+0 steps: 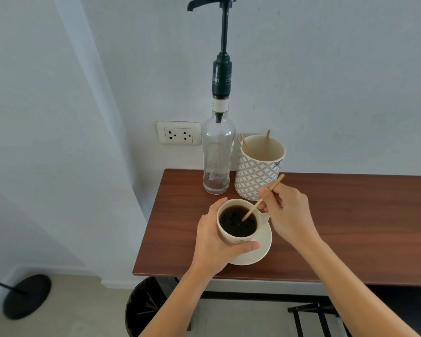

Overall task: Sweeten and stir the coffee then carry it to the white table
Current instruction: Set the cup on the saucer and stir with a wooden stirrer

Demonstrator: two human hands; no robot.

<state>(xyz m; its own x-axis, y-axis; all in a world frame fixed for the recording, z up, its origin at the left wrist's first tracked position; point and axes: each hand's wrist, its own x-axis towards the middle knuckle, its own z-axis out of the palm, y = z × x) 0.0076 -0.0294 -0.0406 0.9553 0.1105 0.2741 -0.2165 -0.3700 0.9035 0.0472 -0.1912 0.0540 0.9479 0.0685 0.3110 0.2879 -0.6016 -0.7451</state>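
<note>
A: On the brown wooden table (pixel 326 227), from the head camera, I am seeing a cream coffee cup (pixel 238 235) sitting on a cream saucer (pixel 260 251) near the table's left front corner. The cup is holding black coffee (pixel 237 223) almost to the rim.

B: What are the hands doing?

A: My left hand (pixel 210 244) is wrapping around the cup's left side, thumb lying across the near wall and fingers curling round the far rim, so it is grasping the cup. My right hand (pixel 287 210) is reaching in from the right, its fingers pinching a thin wooden stir stick (pixel 263 198). The stick is slanting down to the left, and its lower tip is dipping into the coffee.

B: What is standing behind the cup?

A: A clear glass bottle (pixel 216 156) with a tall black pump (pixel 223 57) is standing upright at the table's back edge, against the pale wall. It is looking nearly empty. Just beside it on the right, a patterned grey and white holder (pixel 255 176) is standing with a few more wooden sticks (pixel 246 145) leaning inside.

B: Anything else around?

A: A white double wall socket (pixel 178 133) is showing to the left of the bottle. Under the table's left end, a black mesh bin (pixel 144 310) is sitting on the floor. At far left, a round black stand base (pixel 27 296) is resting on the floor.
</note>
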